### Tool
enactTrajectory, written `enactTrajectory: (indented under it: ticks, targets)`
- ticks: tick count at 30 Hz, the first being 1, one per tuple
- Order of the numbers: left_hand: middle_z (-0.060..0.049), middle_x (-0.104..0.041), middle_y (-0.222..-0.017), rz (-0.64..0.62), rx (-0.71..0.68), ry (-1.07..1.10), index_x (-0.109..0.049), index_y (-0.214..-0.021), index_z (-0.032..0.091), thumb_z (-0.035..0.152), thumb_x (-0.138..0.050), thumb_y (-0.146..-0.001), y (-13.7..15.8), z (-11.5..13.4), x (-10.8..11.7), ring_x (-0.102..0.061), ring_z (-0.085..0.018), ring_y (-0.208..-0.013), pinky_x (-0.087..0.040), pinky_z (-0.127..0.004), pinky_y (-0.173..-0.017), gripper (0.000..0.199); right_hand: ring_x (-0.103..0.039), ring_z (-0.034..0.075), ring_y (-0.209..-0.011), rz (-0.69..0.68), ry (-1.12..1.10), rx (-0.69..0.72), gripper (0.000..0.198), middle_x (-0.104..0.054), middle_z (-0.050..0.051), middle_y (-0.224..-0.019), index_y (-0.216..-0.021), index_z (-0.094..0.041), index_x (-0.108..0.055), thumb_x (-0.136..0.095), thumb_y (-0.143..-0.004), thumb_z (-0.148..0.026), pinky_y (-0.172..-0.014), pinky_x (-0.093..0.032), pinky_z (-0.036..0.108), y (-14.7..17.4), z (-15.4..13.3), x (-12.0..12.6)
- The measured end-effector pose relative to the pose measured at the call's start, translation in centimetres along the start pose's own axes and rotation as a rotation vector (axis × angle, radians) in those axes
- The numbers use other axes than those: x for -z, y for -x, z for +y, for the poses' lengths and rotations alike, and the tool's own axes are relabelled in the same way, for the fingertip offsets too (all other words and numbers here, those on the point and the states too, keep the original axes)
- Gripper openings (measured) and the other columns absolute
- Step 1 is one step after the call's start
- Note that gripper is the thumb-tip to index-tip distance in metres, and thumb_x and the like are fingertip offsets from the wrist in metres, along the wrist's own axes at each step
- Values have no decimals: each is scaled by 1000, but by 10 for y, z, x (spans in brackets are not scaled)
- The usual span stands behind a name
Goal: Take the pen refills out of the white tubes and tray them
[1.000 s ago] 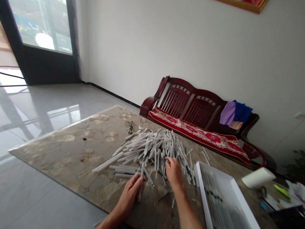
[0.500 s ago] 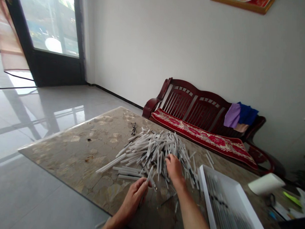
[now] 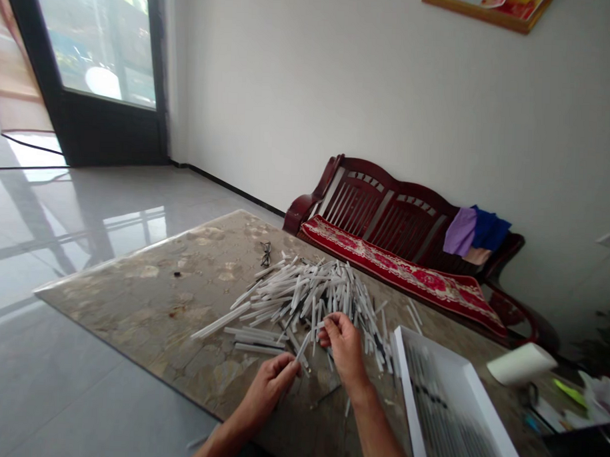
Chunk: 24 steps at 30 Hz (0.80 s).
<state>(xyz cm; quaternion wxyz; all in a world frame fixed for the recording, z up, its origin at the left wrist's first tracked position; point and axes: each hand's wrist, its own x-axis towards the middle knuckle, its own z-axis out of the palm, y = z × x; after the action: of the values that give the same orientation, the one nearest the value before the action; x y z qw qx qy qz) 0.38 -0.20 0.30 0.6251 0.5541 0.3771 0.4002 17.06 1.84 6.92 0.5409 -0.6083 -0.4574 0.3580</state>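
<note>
My left hand [image 3: 274, 382] is closed, its thumb and fingers pinching a thin white tube [image 3: 303, 348] that points up and away. Just beyond the tube's far end, my right hand [image 3: 345, 343] is closed in a pinch in front of the pile. Something small and pale shows at those fingertips, too small to make out. A loose heap of white tubes [image 3: 303, 288] spreads ahead of both hands, with dark pieces among them. Several tubes [image 3: 258, 340] lie side by side left of my left hand.
The heap lies on a brown patterned table [image 3: 147, 303]. On the right stands a white box [image 3: 472, 381] with rows of thin clear sticks. Beyond it are a white roll [image 3: 522, 365] and clutter. A dark red wooden bench [image 3: 400, 218] stands behind; black-framed glasses [image 3: 266, 254] lie near the heap.
My right hand has drawn back from the heap toward my left hand and the tube in it. My left hand has barely moved. The view has shifted slightly.
</note>
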Motion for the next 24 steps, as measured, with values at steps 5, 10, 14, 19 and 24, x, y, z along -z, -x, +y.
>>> enactTrajectory:
  ticks: [5, 10, 14, 19, 24]
  targets:
    - [5, -40, -55, -27, -7, -54, -60, -65, 19, 54, -55, -82, 1, 4, 0, -36, -13, -54, -29, -23, -51, 38, -63, 16, -58, -155, 46, -36, 35, -65, -1, -64, -79, -20, -64, -70, -73, -54, -51, -50, 25, 0, -1, 6]
    - [5, -41, -58, -94, -22, -63, -56, -64, 20, 50, -52, -84, -1, 3, 0, -36, -14, -57, -31, -24, -55, 36, -59, 13, -55, -275, 137, -3, 19, -62, -4, -61, -75, -20, -65, -67, -76, -39, -53, -48, 23, 1, -9, 13]
    - [4, -43, -59, -107, -67, -115, -52, -62, 20, 50, -51, -85, -2, 0, 0, -39, -15, -59, -32, -24, -58, 38, -60, 13, -53, -301, 228, -24, 14, -63, -4, -59, -72, -21, -66, -65, -76, -34, -49, -46, 21, 1, -15, 17]
    - [3, -44, -60, -61, -123, -186, -47, -58, 21, 51, -51, -86, 0, 2, -4, -41, -16, -61, -32, -25, -58, 40, -55, 11, -42, -266, 297, -162, 10, -60, -5, -51, -69, -20, -66, -66, -72, -30, -37, -38, 17, 3, -16, 9]
    - [3, -43, -57, -28, -143, -236, -46, -57, 22, 50, -51, -86, 2, 5, -8, -40, -16, -59, -31, -26, -58, 41, -51, 10, -36, -258, 270, -274, 20, -57, -5, -46, -64, -19, -60, -70, -71, -35, -34, -36, 18, 0, -15, 4]
